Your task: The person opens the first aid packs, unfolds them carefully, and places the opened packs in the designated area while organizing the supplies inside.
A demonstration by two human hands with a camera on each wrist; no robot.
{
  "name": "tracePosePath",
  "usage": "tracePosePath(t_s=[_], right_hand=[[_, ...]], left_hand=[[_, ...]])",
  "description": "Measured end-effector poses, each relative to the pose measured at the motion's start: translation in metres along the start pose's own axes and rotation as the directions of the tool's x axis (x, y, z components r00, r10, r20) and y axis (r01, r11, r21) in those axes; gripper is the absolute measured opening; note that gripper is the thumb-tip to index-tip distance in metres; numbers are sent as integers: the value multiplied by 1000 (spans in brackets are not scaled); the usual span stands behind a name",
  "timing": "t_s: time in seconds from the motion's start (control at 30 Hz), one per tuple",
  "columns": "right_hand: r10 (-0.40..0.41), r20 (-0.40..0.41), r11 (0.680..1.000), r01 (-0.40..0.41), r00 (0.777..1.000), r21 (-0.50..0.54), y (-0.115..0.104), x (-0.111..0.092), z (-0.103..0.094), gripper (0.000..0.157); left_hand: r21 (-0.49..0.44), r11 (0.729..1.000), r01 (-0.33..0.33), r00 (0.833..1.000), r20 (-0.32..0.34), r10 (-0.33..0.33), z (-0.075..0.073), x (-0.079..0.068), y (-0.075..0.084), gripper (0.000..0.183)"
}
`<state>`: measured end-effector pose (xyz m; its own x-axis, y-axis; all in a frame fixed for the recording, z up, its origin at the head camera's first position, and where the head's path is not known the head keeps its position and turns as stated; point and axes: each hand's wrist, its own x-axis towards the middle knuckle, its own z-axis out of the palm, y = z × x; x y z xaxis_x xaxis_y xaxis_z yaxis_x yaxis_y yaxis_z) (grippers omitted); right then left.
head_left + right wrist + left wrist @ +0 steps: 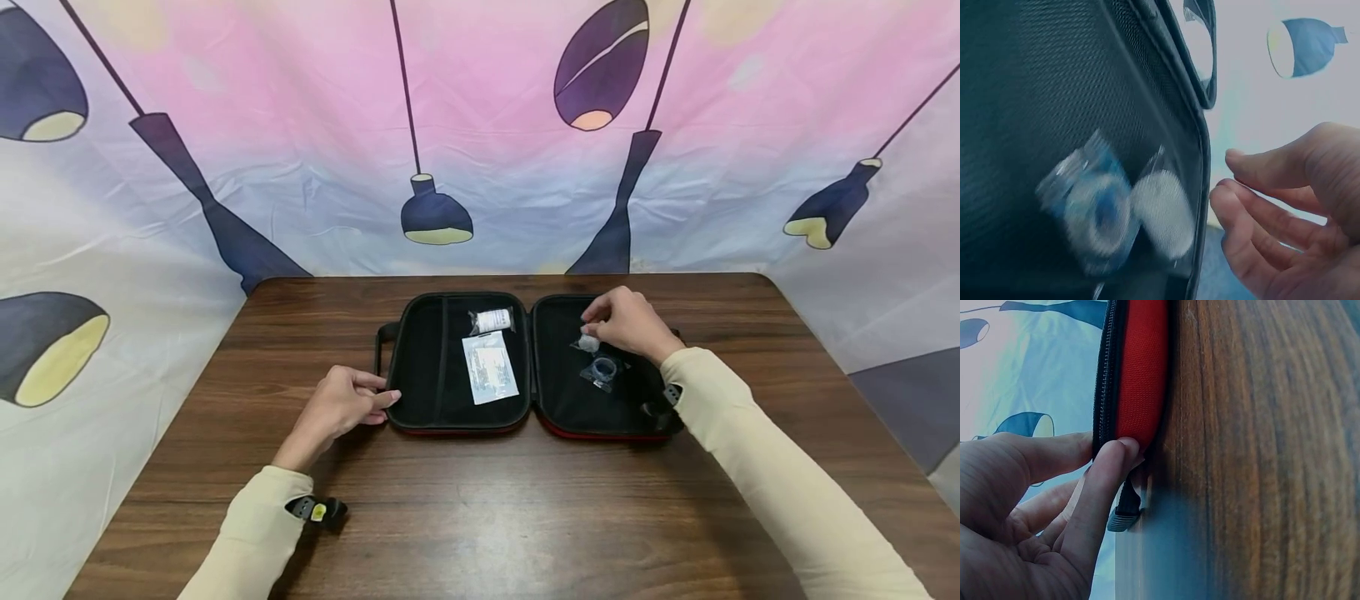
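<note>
Case, one sachet, one wrapped ring, left fingers pinching case, right fingers parted

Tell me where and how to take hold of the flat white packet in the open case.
Pinch the white packet by its near edge, probably best from the front of the case: it lies flat, nothing covers that edge, and the clear-wrapped white item sits close at its far end.

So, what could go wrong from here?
The left hand pinches the open case at its near left corner; a lift or tilt might slide the white packet out of place. The right hand, close to the wrapped white item, might nudge it. Folding the case could shift the wrapped ring too: no strap shows over it.
</note>
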<state>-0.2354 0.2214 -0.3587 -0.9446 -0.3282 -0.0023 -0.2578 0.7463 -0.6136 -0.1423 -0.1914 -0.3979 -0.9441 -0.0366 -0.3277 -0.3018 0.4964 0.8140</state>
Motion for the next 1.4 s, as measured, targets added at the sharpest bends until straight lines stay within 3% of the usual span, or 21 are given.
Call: tracePosePath(t_s=[0.47, 0.73, 1.03, 1.4], right_hand=[[-96, 39, 995, 96, 995, -8, -40, 51, 45, 33], [-77, 37, 997, 77, 996, -6, -54, 69, 68, 37], [-5, 69, 998, 9, 998, -66, -60, 81, 81, 36], [-35, 103, 993, 46, 994, -110, -62, 83, 84, 30]], left_hand=[[19, 1000, 3, 1000, -7, -3, 0, 1, 1, 47], [-19, 1000, 16, 1000, -5, -16, 1, 0, 2, 46], [-9, 1000, 12, 1000, -12, -12, 0, 0, 3, 46], [-18, 1000, 9, 1000, -8, -9, 1, 0, 2, 47]])
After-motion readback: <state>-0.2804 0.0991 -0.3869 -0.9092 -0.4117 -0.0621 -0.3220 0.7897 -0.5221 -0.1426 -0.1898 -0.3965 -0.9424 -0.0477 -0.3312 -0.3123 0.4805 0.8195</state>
